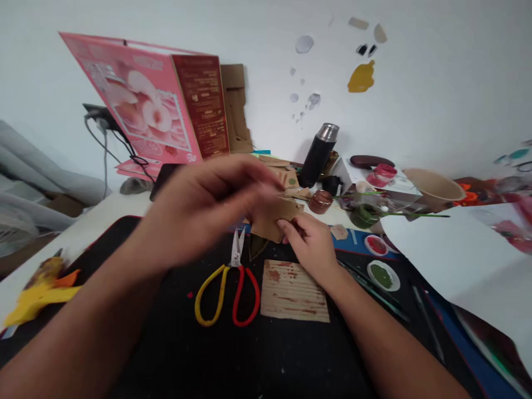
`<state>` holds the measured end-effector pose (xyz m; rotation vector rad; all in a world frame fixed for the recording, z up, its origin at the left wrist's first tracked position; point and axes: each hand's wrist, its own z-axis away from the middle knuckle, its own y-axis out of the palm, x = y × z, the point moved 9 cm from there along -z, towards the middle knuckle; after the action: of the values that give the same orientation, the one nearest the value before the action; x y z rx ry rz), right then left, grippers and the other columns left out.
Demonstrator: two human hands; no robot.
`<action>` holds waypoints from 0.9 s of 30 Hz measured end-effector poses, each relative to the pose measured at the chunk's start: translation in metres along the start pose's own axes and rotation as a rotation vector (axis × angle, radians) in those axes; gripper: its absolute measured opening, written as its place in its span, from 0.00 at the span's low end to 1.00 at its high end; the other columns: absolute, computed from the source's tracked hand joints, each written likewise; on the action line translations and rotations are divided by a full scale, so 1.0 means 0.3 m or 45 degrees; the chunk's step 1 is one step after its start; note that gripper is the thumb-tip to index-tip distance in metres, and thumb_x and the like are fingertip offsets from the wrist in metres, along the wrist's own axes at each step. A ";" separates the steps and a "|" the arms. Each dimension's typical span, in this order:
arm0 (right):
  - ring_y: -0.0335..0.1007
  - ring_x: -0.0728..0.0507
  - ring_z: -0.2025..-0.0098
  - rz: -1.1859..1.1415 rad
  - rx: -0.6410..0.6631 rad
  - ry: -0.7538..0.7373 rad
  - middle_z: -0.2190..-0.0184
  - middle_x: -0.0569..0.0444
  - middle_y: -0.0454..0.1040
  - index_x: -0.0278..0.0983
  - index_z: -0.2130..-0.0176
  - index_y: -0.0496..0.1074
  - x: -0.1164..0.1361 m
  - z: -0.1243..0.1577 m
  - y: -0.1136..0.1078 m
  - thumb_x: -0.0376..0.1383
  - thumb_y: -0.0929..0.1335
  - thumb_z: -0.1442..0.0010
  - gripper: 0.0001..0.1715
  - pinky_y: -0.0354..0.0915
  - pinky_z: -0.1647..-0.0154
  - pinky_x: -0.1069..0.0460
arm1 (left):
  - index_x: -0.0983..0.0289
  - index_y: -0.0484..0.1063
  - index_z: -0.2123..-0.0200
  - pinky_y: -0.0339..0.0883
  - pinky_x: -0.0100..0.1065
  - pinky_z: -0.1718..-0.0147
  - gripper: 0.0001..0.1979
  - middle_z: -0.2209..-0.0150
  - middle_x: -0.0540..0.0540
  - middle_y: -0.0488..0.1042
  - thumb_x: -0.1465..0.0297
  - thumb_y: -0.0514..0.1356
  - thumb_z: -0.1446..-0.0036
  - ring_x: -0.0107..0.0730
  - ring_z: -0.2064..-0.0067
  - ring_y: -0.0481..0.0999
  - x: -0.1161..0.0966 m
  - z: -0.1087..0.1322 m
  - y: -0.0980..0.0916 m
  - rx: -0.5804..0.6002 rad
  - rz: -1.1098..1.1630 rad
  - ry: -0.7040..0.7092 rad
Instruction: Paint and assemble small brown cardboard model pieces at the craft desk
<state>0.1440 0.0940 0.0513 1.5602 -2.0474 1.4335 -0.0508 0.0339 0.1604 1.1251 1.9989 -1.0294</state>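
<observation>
My right hand (311, 244) pinches a small piece of brown cardboard (268, 226) by its lower right edge, thumb on top. Motion smears my left hand (203, 208), raised at the left of that piece, with its fingertips over the upper left part. Whether those fingers hold anything cannot be made out. Below, scissors (236, 257) with one yellow and one red handle lie on the black mat (178, 343), blades slightly apart. A ridged cardboard square (295, 291) with reddish-brown smears rests flat beside them, under my right wrist.
A yellow glue gun (41, 293) lies at far left. Lids of red paint (376, 244) and green paint (383, 275), plus brushes (374, 288), are on the right. Behind stand a brown paint jar (320, 201), a black flask (318, 158) and a large pink box (145, 105).
</observation>
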 end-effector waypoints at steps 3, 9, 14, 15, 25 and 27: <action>0.69 0.44 0.72 -0.027 0.029 0.044 0.76 0.55 0.71 0.41 0.74 0.67 -0.012 0.003 0.007 0.44 0.68 0.28 0.23 0.61 0.69 0.50 | 0.59 0.80 0.56 0.64 0.30 0.74 0.12 0.67 0.50 0.77 0.57 0.66 0.35 0.28 0.71 0.71 0.144 -0.032 -0.042 -0.079 0.108 -0.080; 0.69 0.44 0.71 -0.034 0.046 0.054 0.76 0.55 0.72 0.41 0.72 0.68 -0.020 0.007 0.017 0.45 0.68 0.27 0.22 0.60 0.69 0.51 | 0.61 0.81 0.52 0.74 0.38 0.56 0.24 0.55 0.57 0.83 0.48 0.67 0.39 0.41 0.56 0.80 0.366 0.018 0.088 0.287 0.092 -0.197; 0.69 0.44 0.71 -0.002 0.065 0.021 0.76 0.55 0.72 0.40 0.73 0.68 -0.009 0.004 0.023 0.45 0.67 0.27 0.23 0.60 0.68 0.50 | 0.61 0.81 0.57 0.73 0.42 0.49 0.20 0.54 0.58 0.83 0.51 0.70 0.42 0.44 0.52 0.80 0.383 0.053 0.167 0.442 0.061 -0.153; 0.69 0.44 0.71 0.001 0.065 0.016 0.76 0.55 0.71 0.40 0.73 0.68 -0.007 0.004 0.022 0.45 0.67 0.27 0.23 0.60 0.68 0.50 | 0.61 0.81 0.58 0.73 0.42 0.49 0.18 0.54 0.58 0.83 0.53 0.70 0.42 0.43 0.52 0.80 0.385 0.054 0.177 0.460 0.059 -0.144; 0.68 0.44 0.72 0.046 0.052 -0.014 0.77 0.57 0.67 0.42 0.76 0.58 -0.012 0.013 0.037 0.46 0.68 0.28 0.27 0.57 0.70 0.50 | 0.62 0.79 0.63 0.72 0.40 0.54 0.14 0.61 0.55 0.81 0.57 0.67 0.39 0.40 0.58 0.79 0.396 0.054 0.199 0.468 0.050 -0.089; 0.67 0.44 0.72 0.065 0.060 -0.022 0.77 0.56 0.68 0.42 0.76 0.58 -0.011 0.013 0.039 0.46 0.68 0.28 0.27 0.57 0.70 0.50 | 0.62 0.79 0.62 0.72 0.40 0.54 0.16 0.60 0.56 0.82 0.55 0.68 0.41 0.41 0.57 0.79 0.402 0.049 0.190 0.437 0.087 -0.119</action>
<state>0.1372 0.0929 0.0406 1.5544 -2.0927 1.5013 -0.0525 0.0890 0.0380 1.2853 1.7397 -1.3984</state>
